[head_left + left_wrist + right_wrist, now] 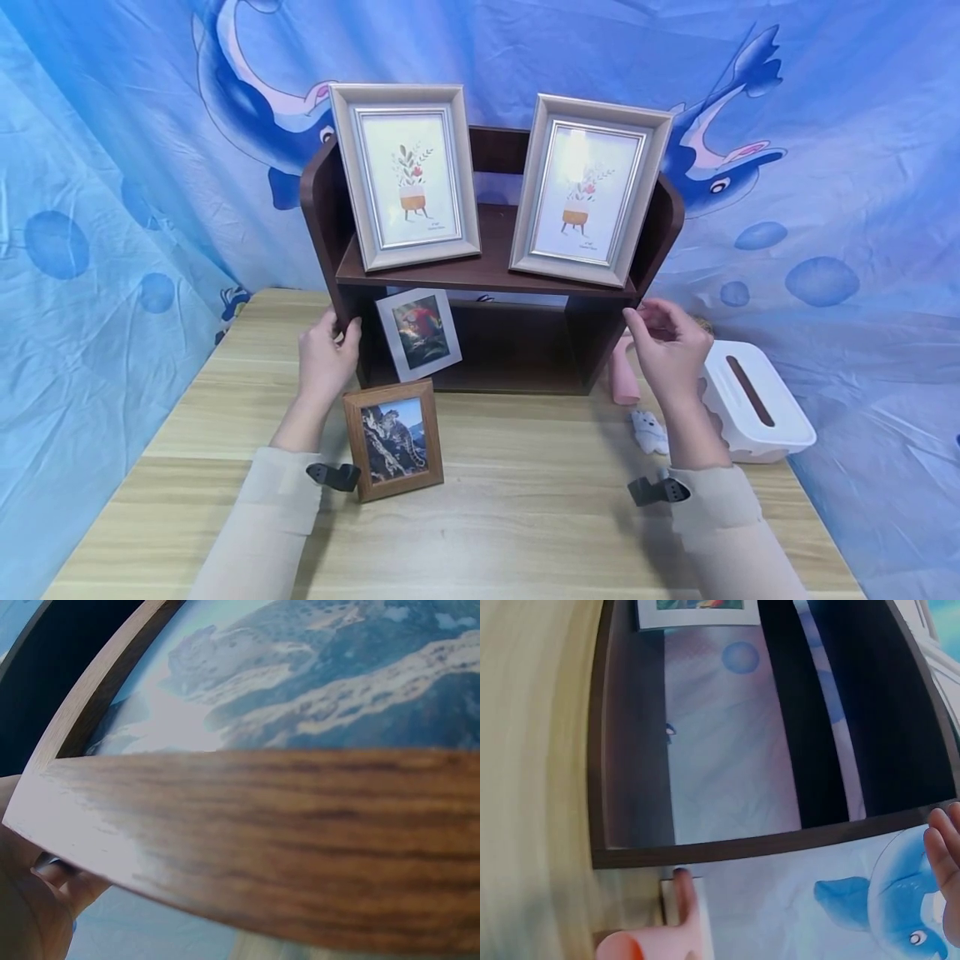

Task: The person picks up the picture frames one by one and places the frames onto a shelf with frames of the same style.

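Note:
A dark brown two-tier desktop shelf stands on the table. My left hand grips its left side panel, thumb at the front edge; the other fingertips are partly hidden. At the right panel, my right hand touches the outer edge with relaxed fingers, which the right wrist view shows outside the panel. Two silver-grey picture frames lean on the upper tier. A small white-framed parrot picture tilts in the lower left. Before it stands a wooden-framed snow leopard picture, whose frame fills the left wrist view.
Right of the shelf are a white tissue box, a small white animal figure and a pink object, partly hidden behind the panel. The light wood table meets a blue dolphin-print curtain at the back and sides.

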`<state>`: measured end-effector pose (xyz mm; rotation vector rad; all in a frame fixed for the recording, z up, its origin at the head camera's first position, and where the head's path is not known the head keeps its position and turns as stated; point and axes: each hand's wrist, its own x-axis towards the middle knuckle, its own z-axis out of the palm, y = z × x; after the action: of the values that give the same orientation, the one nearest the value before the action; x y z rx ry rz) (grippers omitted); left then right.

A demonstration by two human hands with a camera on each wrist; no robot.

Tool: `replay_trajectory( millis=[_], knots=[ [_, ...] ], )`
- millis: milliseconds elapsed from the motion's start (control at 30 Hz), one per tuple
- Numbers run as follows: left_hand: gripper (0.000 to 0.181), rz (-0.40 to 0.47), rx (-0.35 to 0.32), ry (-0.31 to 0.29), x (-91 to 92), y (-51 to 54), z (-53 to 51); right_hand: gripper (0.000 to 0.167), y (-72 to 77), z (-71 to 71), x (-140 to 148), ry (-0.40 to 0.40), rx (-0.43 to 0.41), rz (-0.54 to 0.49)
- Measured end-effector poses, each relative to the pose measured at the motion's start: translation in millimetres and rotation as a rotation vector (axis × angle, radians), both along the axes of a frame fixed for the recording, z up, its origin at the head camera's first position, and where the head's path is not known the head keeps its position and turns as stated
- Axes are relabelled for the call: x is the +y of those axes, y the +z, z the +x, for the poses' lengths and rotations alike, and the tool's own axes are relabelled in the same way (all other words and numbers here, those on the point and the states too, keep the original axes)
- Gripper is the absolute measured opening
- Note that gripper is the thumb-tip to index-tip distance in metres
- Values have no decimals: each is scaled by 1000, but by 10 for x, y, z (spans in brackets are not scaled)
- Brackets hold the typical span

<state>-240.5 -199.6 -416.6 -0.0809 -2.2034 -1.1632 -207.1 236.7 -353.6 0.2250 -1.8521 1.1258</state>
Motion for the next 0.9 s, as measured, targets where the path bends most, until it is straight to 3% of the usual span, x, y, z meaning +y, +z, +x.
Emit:
replay_trajectory(
  millis=[133, 300, 433, 633, 733, 900],
  knots=[
    [15, 5, 6, 9, -15, -7, -2, 22, -231, -99, 152, -4, -58, -3],
    [16, -2, 19, 19, -20, 1, 8, 22, -369, -117, 189, 1, -99, -16],
    [17, -3, 10, -7, -32, -11, 38, 22, -433, -100, 180, -2, -113, -13],
    [34, 10, -107, -71, -112, -51, 148, 24, -342, 28, 71, 39, -121, 13],
    [48, -21, -168, -86, -162, -64, 209, 28, -317, 73, 44, 78, -170, -7],
    [52, -26, -199, -64, -239, -168, 281, 35, -465, 2, 105, 90, -243, -29]
  ],
)
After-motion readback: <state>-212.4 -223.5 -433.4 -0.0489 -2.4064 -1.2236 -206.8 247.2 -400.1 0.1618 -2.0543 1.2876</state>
